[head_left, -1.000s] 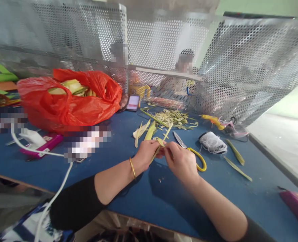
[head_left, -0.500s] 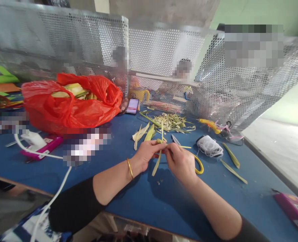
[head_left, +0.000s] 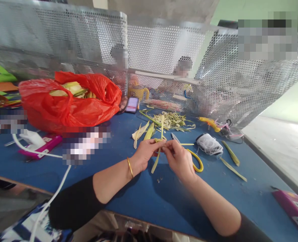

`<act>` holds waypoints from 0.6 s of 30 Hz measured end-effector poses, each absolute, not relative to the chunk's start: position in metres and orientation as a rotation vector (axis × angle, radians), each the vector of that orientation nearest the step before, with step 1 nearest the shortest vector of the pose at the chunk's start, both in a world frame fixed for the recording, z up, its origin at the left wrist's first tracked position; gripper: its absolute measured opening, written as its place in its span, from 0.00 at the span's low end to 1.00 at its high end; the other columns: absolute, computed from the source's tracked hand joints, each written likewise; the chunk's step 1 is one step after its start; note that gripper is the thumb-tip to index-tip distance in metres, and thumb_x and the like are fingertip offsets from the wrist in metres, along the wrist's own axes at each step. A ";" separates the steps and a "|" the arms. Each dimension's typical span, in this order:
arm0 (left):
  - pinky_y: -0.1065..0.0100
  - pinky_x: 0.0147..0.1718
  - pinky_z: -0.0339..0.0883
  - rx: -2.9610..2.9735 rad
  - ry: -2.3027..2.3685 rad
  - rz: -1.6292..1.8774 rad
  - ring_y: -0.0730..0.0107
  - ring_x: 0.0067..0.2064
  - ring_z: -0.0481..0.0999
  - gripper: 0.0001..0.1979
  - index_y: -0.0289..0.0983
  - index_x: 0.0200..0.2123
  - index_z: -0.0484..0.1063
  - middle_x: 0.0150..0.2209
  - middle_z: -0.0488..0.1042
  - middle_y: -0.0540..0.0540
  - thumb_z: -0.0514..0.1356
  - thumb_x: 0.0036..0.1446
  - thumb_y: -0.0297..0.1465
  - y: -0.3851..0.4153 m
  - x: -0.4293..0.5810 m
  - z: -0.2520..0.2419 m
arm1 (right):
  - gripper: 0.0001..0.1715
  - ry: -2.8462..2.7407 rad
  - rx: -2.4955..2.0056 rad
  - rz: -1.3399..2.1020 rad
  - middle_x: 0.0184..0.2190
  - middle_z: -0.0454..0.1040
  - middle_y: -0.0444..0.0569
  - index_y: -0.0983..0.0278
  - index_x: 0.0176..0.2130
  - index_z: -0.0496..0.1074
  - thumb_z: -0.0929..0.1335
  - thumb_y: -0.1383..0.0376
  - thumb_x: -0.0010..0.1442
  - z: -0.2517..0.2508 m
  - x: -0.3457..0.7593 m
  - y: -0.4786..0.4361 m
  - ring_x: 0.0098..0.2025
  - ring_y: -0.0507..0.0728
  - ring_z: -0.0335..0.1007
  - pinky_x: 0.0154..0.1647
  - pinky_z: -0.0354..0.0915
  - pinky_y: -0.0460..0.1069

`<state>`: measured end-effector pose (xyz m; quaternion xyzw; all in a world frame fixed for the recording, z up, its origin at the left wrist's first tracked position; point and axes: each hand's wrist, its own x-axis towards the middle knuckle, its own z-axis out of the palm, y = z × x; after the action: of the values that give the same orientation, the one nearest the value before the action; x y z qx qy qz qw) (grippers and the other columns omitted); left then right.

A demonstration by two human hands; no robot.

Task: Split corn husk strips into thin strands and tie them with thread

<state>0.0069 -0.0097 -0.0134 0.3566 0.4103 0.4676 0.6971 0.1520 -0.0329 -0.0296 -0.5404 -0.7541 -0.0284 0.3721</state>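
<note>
My left hand (head_left: 145, 153) and my right hand (head_left: 179, 158) meet over the blue table (head_left: 144, 198), both pinched on a crossed pair of yellow-green leaf strips (head_left: 159, 145). One strip stands up and hangs down between the hands, the other pokes out to the right. A gold bangle (head_left: 130, 167) rings my left wrist. Yellow-handled scissors (head_left: 194, 160) lie just behind my right hand, partly hidden by it.
A red plastic bag (head_left: 68, 104) of leaves sits at back left, a pile of leaf trimmings (head_left: 171, 120) behind the hands. White thread spool (head_left: 209, 144), loose strips (head_left: 231, 154), a pink phone (head_left: 41, 147) with white cable (head_left: 55, 191), pink case (head_left: 294, 207). A perforated metal screen (head_left: 164, 57) walls the back.
The strip has turned from slanted to nearly upright between my fingers, and a second strip now sticks out to the right. Both hands stayed in place.
</note>
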 end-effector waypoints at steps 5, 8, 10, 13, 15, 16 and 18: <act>0.72 0.29 0.61 0.737 0.967 1.097 0.77 0.26 0.69 0.06 0.36 0.26 0.82 0.26 0.78 0.50 0.74 0.44 0.31 -0.009 0.006 -0.010 | 0.05 -2.034 -1.309 -0.381 0.28 0.78 0.46 0.60 0.40 0.70 0.65 0.63 0.69 -0.029 0.153 -0.033 0.28 0.57 0.75 0.31 0.62 0.49; 0.73 0.28 0.61 0.655 0.966 1.115 0.78 0.26 0.71 0.05 0.36 0.26 0.82 0.26 0.77 0.50 0.74 0.45 0.29 -0.006 0.005 -0.010 | 0.10 -2.199 -1.098 -0.731 0.36 0.79 0.51 0.61 0.44 0.74 0.64 0.69 0.70 -0.021 0.152 -0.035 0.36 0.59 0.74 0.41 0.64 0.52; 0.73 0.27 0.61 0.617 0.947 1.100 0.78 0.25 0.71 0.06 0.35 0.26 0.81 0.25 0.77 0.50 0.74 0.44 0.28 -0.005 0.006 -0.011 | 0.14 -2.323 -0.954 -0.835 0.37 0.78 0.51 0.61 0.45 0.76 0.62 0.72 0.70 -0.017 0.152 -0.035 0.38 0.59 0.72 0.44 0.64 0.53; 0.74 0.27 0.62 0.614 0.909 1.063 0.78 0.27 0.72 0.08 0.34 0.26 0.81 0.26 0.78 0.49 0.75 0.41 0.27 -0.005 0.008 -0.015 | 0.14 -2.462 -0.795 -0.822 0.34 0.78 0.51 0.62 0.41 0.77 0.63 0.73 0.70 -0.017 0.152 -0.035 0.37 0.58 0.70 0.44 0.63 0.53; 0.74 0.28 0.61 0.651 0.912 1.046 0.78 0.26 0.71 0.07 0.34 0.26 0.81 0.25 0.78 0.49 0.75 0.42 0.26 -0.006 0.009 -0.016 | 0.15 -2.430 -0.789 -0.730 0.34 0.78 0.50 0.62 0.38 0.77 0.63 0.72 0.70 -0.018 0.153 -0.034 0.36 0.57 0.70 0.44 0.63 0.53; 0.74 0.28 0.61 0.679 0.924 1.033 0.79 0.26 0.71 0.07 0.34 0.26 0.82 0.25 0.77 0.50 0.75 0.43 0.27 -0.006 0.008 -0.016 | 0.15 -2.372 -0.827 -0.666 0.34 0.78 0.49 0.62 0.37 0.78 0.63 0.71 0.71 -0.019 0.154 -0.033 0.35 0.57 0.71 0.43 0.63 0.53; 0.74 0.28 0.61 0.742 0.959 0.995 0.78 0.25 0.71 0.05 0.35 0.25 0.81 0.23 0.76 0.50 0.74 0.47 0.27 -0.006 0.007 -0.013 | 0.16 -2.195 -0.971 -0.511 0.34 0.79 0.50 0.61 0.38 0.79 0.63 0.69 0.71 -0.019 0.157 -0.032 0.37 0.57 0.73 0.43 0.63 0.52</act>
<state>0.0068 -0.0065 -0.0134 0.3343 0.4319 0.4481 0.7077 0.1570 -0.0318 -0.0193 -0.3724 -0.8421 -0.1962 0.3373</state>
